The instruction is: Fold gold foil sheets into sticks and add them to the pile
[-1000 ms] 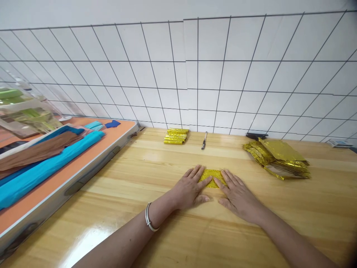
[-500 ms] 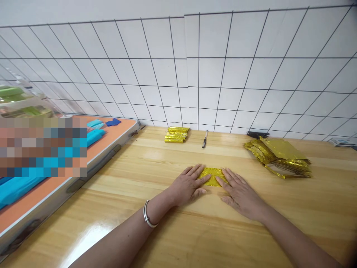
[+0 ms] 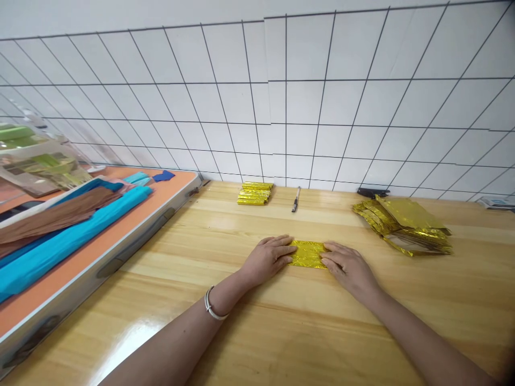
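A folded gold foil paper (image 3: 308,253) lies flat on the wooden table in front of me, its long side running left to right. At its left end, my left hand (image 3: 270,258) has its fingers drawn together and closed on the edge. The right end is held the same way by my right hand (image 3: 349,268), thumb and fingers gathered at the border. Both ends of the paper are partly hidden under my fingers. A bracelet (image 3: 213,305) circles my left wrist.
Several rolled gold foil tubes (image 3: 255,193) lie side by side near the tiled wall, with a pen (image 3: 296,200) to their right. A stack of gold foil sheets (image 3: 414,221) sits at right, a black object (image 3: 373,192) behind it. At left, an orange-topped surface (image 3: 177,185) carries blue cloth-like strips (image 3: 100,220).
My hands have drawn outward from the paper's middle to its ends, and the fingers have gone from spread flat to gathered. More of the paper's middle shows.
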Demonstrator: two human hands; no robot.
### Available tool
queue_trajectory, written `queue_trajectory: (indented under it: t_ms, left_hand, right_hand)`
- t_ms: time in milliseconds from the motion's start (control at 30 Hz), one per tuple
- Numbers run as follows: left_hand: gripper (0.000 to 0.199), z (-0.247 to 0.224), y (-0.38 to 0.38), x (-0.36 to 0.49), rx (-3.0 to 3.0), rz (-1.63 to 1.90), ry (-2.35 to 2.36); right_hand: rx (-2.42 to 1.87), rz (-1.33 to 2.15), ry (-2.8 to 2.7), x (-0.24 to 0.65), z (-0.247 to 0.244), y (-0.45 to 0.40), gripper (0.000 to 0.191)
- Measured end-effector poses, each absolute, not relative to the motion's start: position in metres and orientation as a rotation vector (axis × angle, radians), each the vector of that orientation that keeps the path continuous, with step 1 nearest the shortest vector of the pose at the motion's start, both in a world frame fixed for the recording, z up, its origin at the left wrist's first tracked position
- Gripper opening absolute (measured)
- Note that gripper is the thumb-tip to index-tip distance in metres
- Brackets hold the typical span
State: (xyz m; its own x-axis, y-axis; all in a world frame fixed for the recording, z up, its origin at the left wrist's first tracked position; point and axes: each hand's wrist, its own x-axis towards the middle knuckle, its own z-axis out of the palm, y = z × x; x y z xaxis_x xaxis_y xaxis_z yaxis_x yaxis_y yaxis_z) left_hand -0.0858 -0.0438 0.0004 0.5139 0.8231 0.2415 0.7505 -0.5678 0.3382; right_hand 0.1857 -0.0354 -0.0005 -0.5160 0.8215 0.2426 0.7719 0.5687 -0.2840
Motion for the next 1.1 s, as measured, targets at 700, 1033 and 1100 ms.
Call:
queue_trajectory:
  t_ms: [700, 1033, 1100]
  left_hand:
    - [0.045, 0.007, -0.046, -0.093, 2.620, 0.328, 1.352]
    - [0.060, 0.005, -0.043, -0.095, 2.499, 0.435, 1.416]
    - [0.067, 0.002, -0.040, -0.098, 2.449, 0.470, 1.449]
  right_hand:
    - [-1.362, 0.103, -2.513, 0.190, -0.009, -0.033, 0.050]
    - [-1.351, 0.148, -2.469, 0.193, -0.016, -0.028, 0.058]
    - [-1.350, 0.155, -2.448, 0.194, -0.017, -0.027, 0.059]
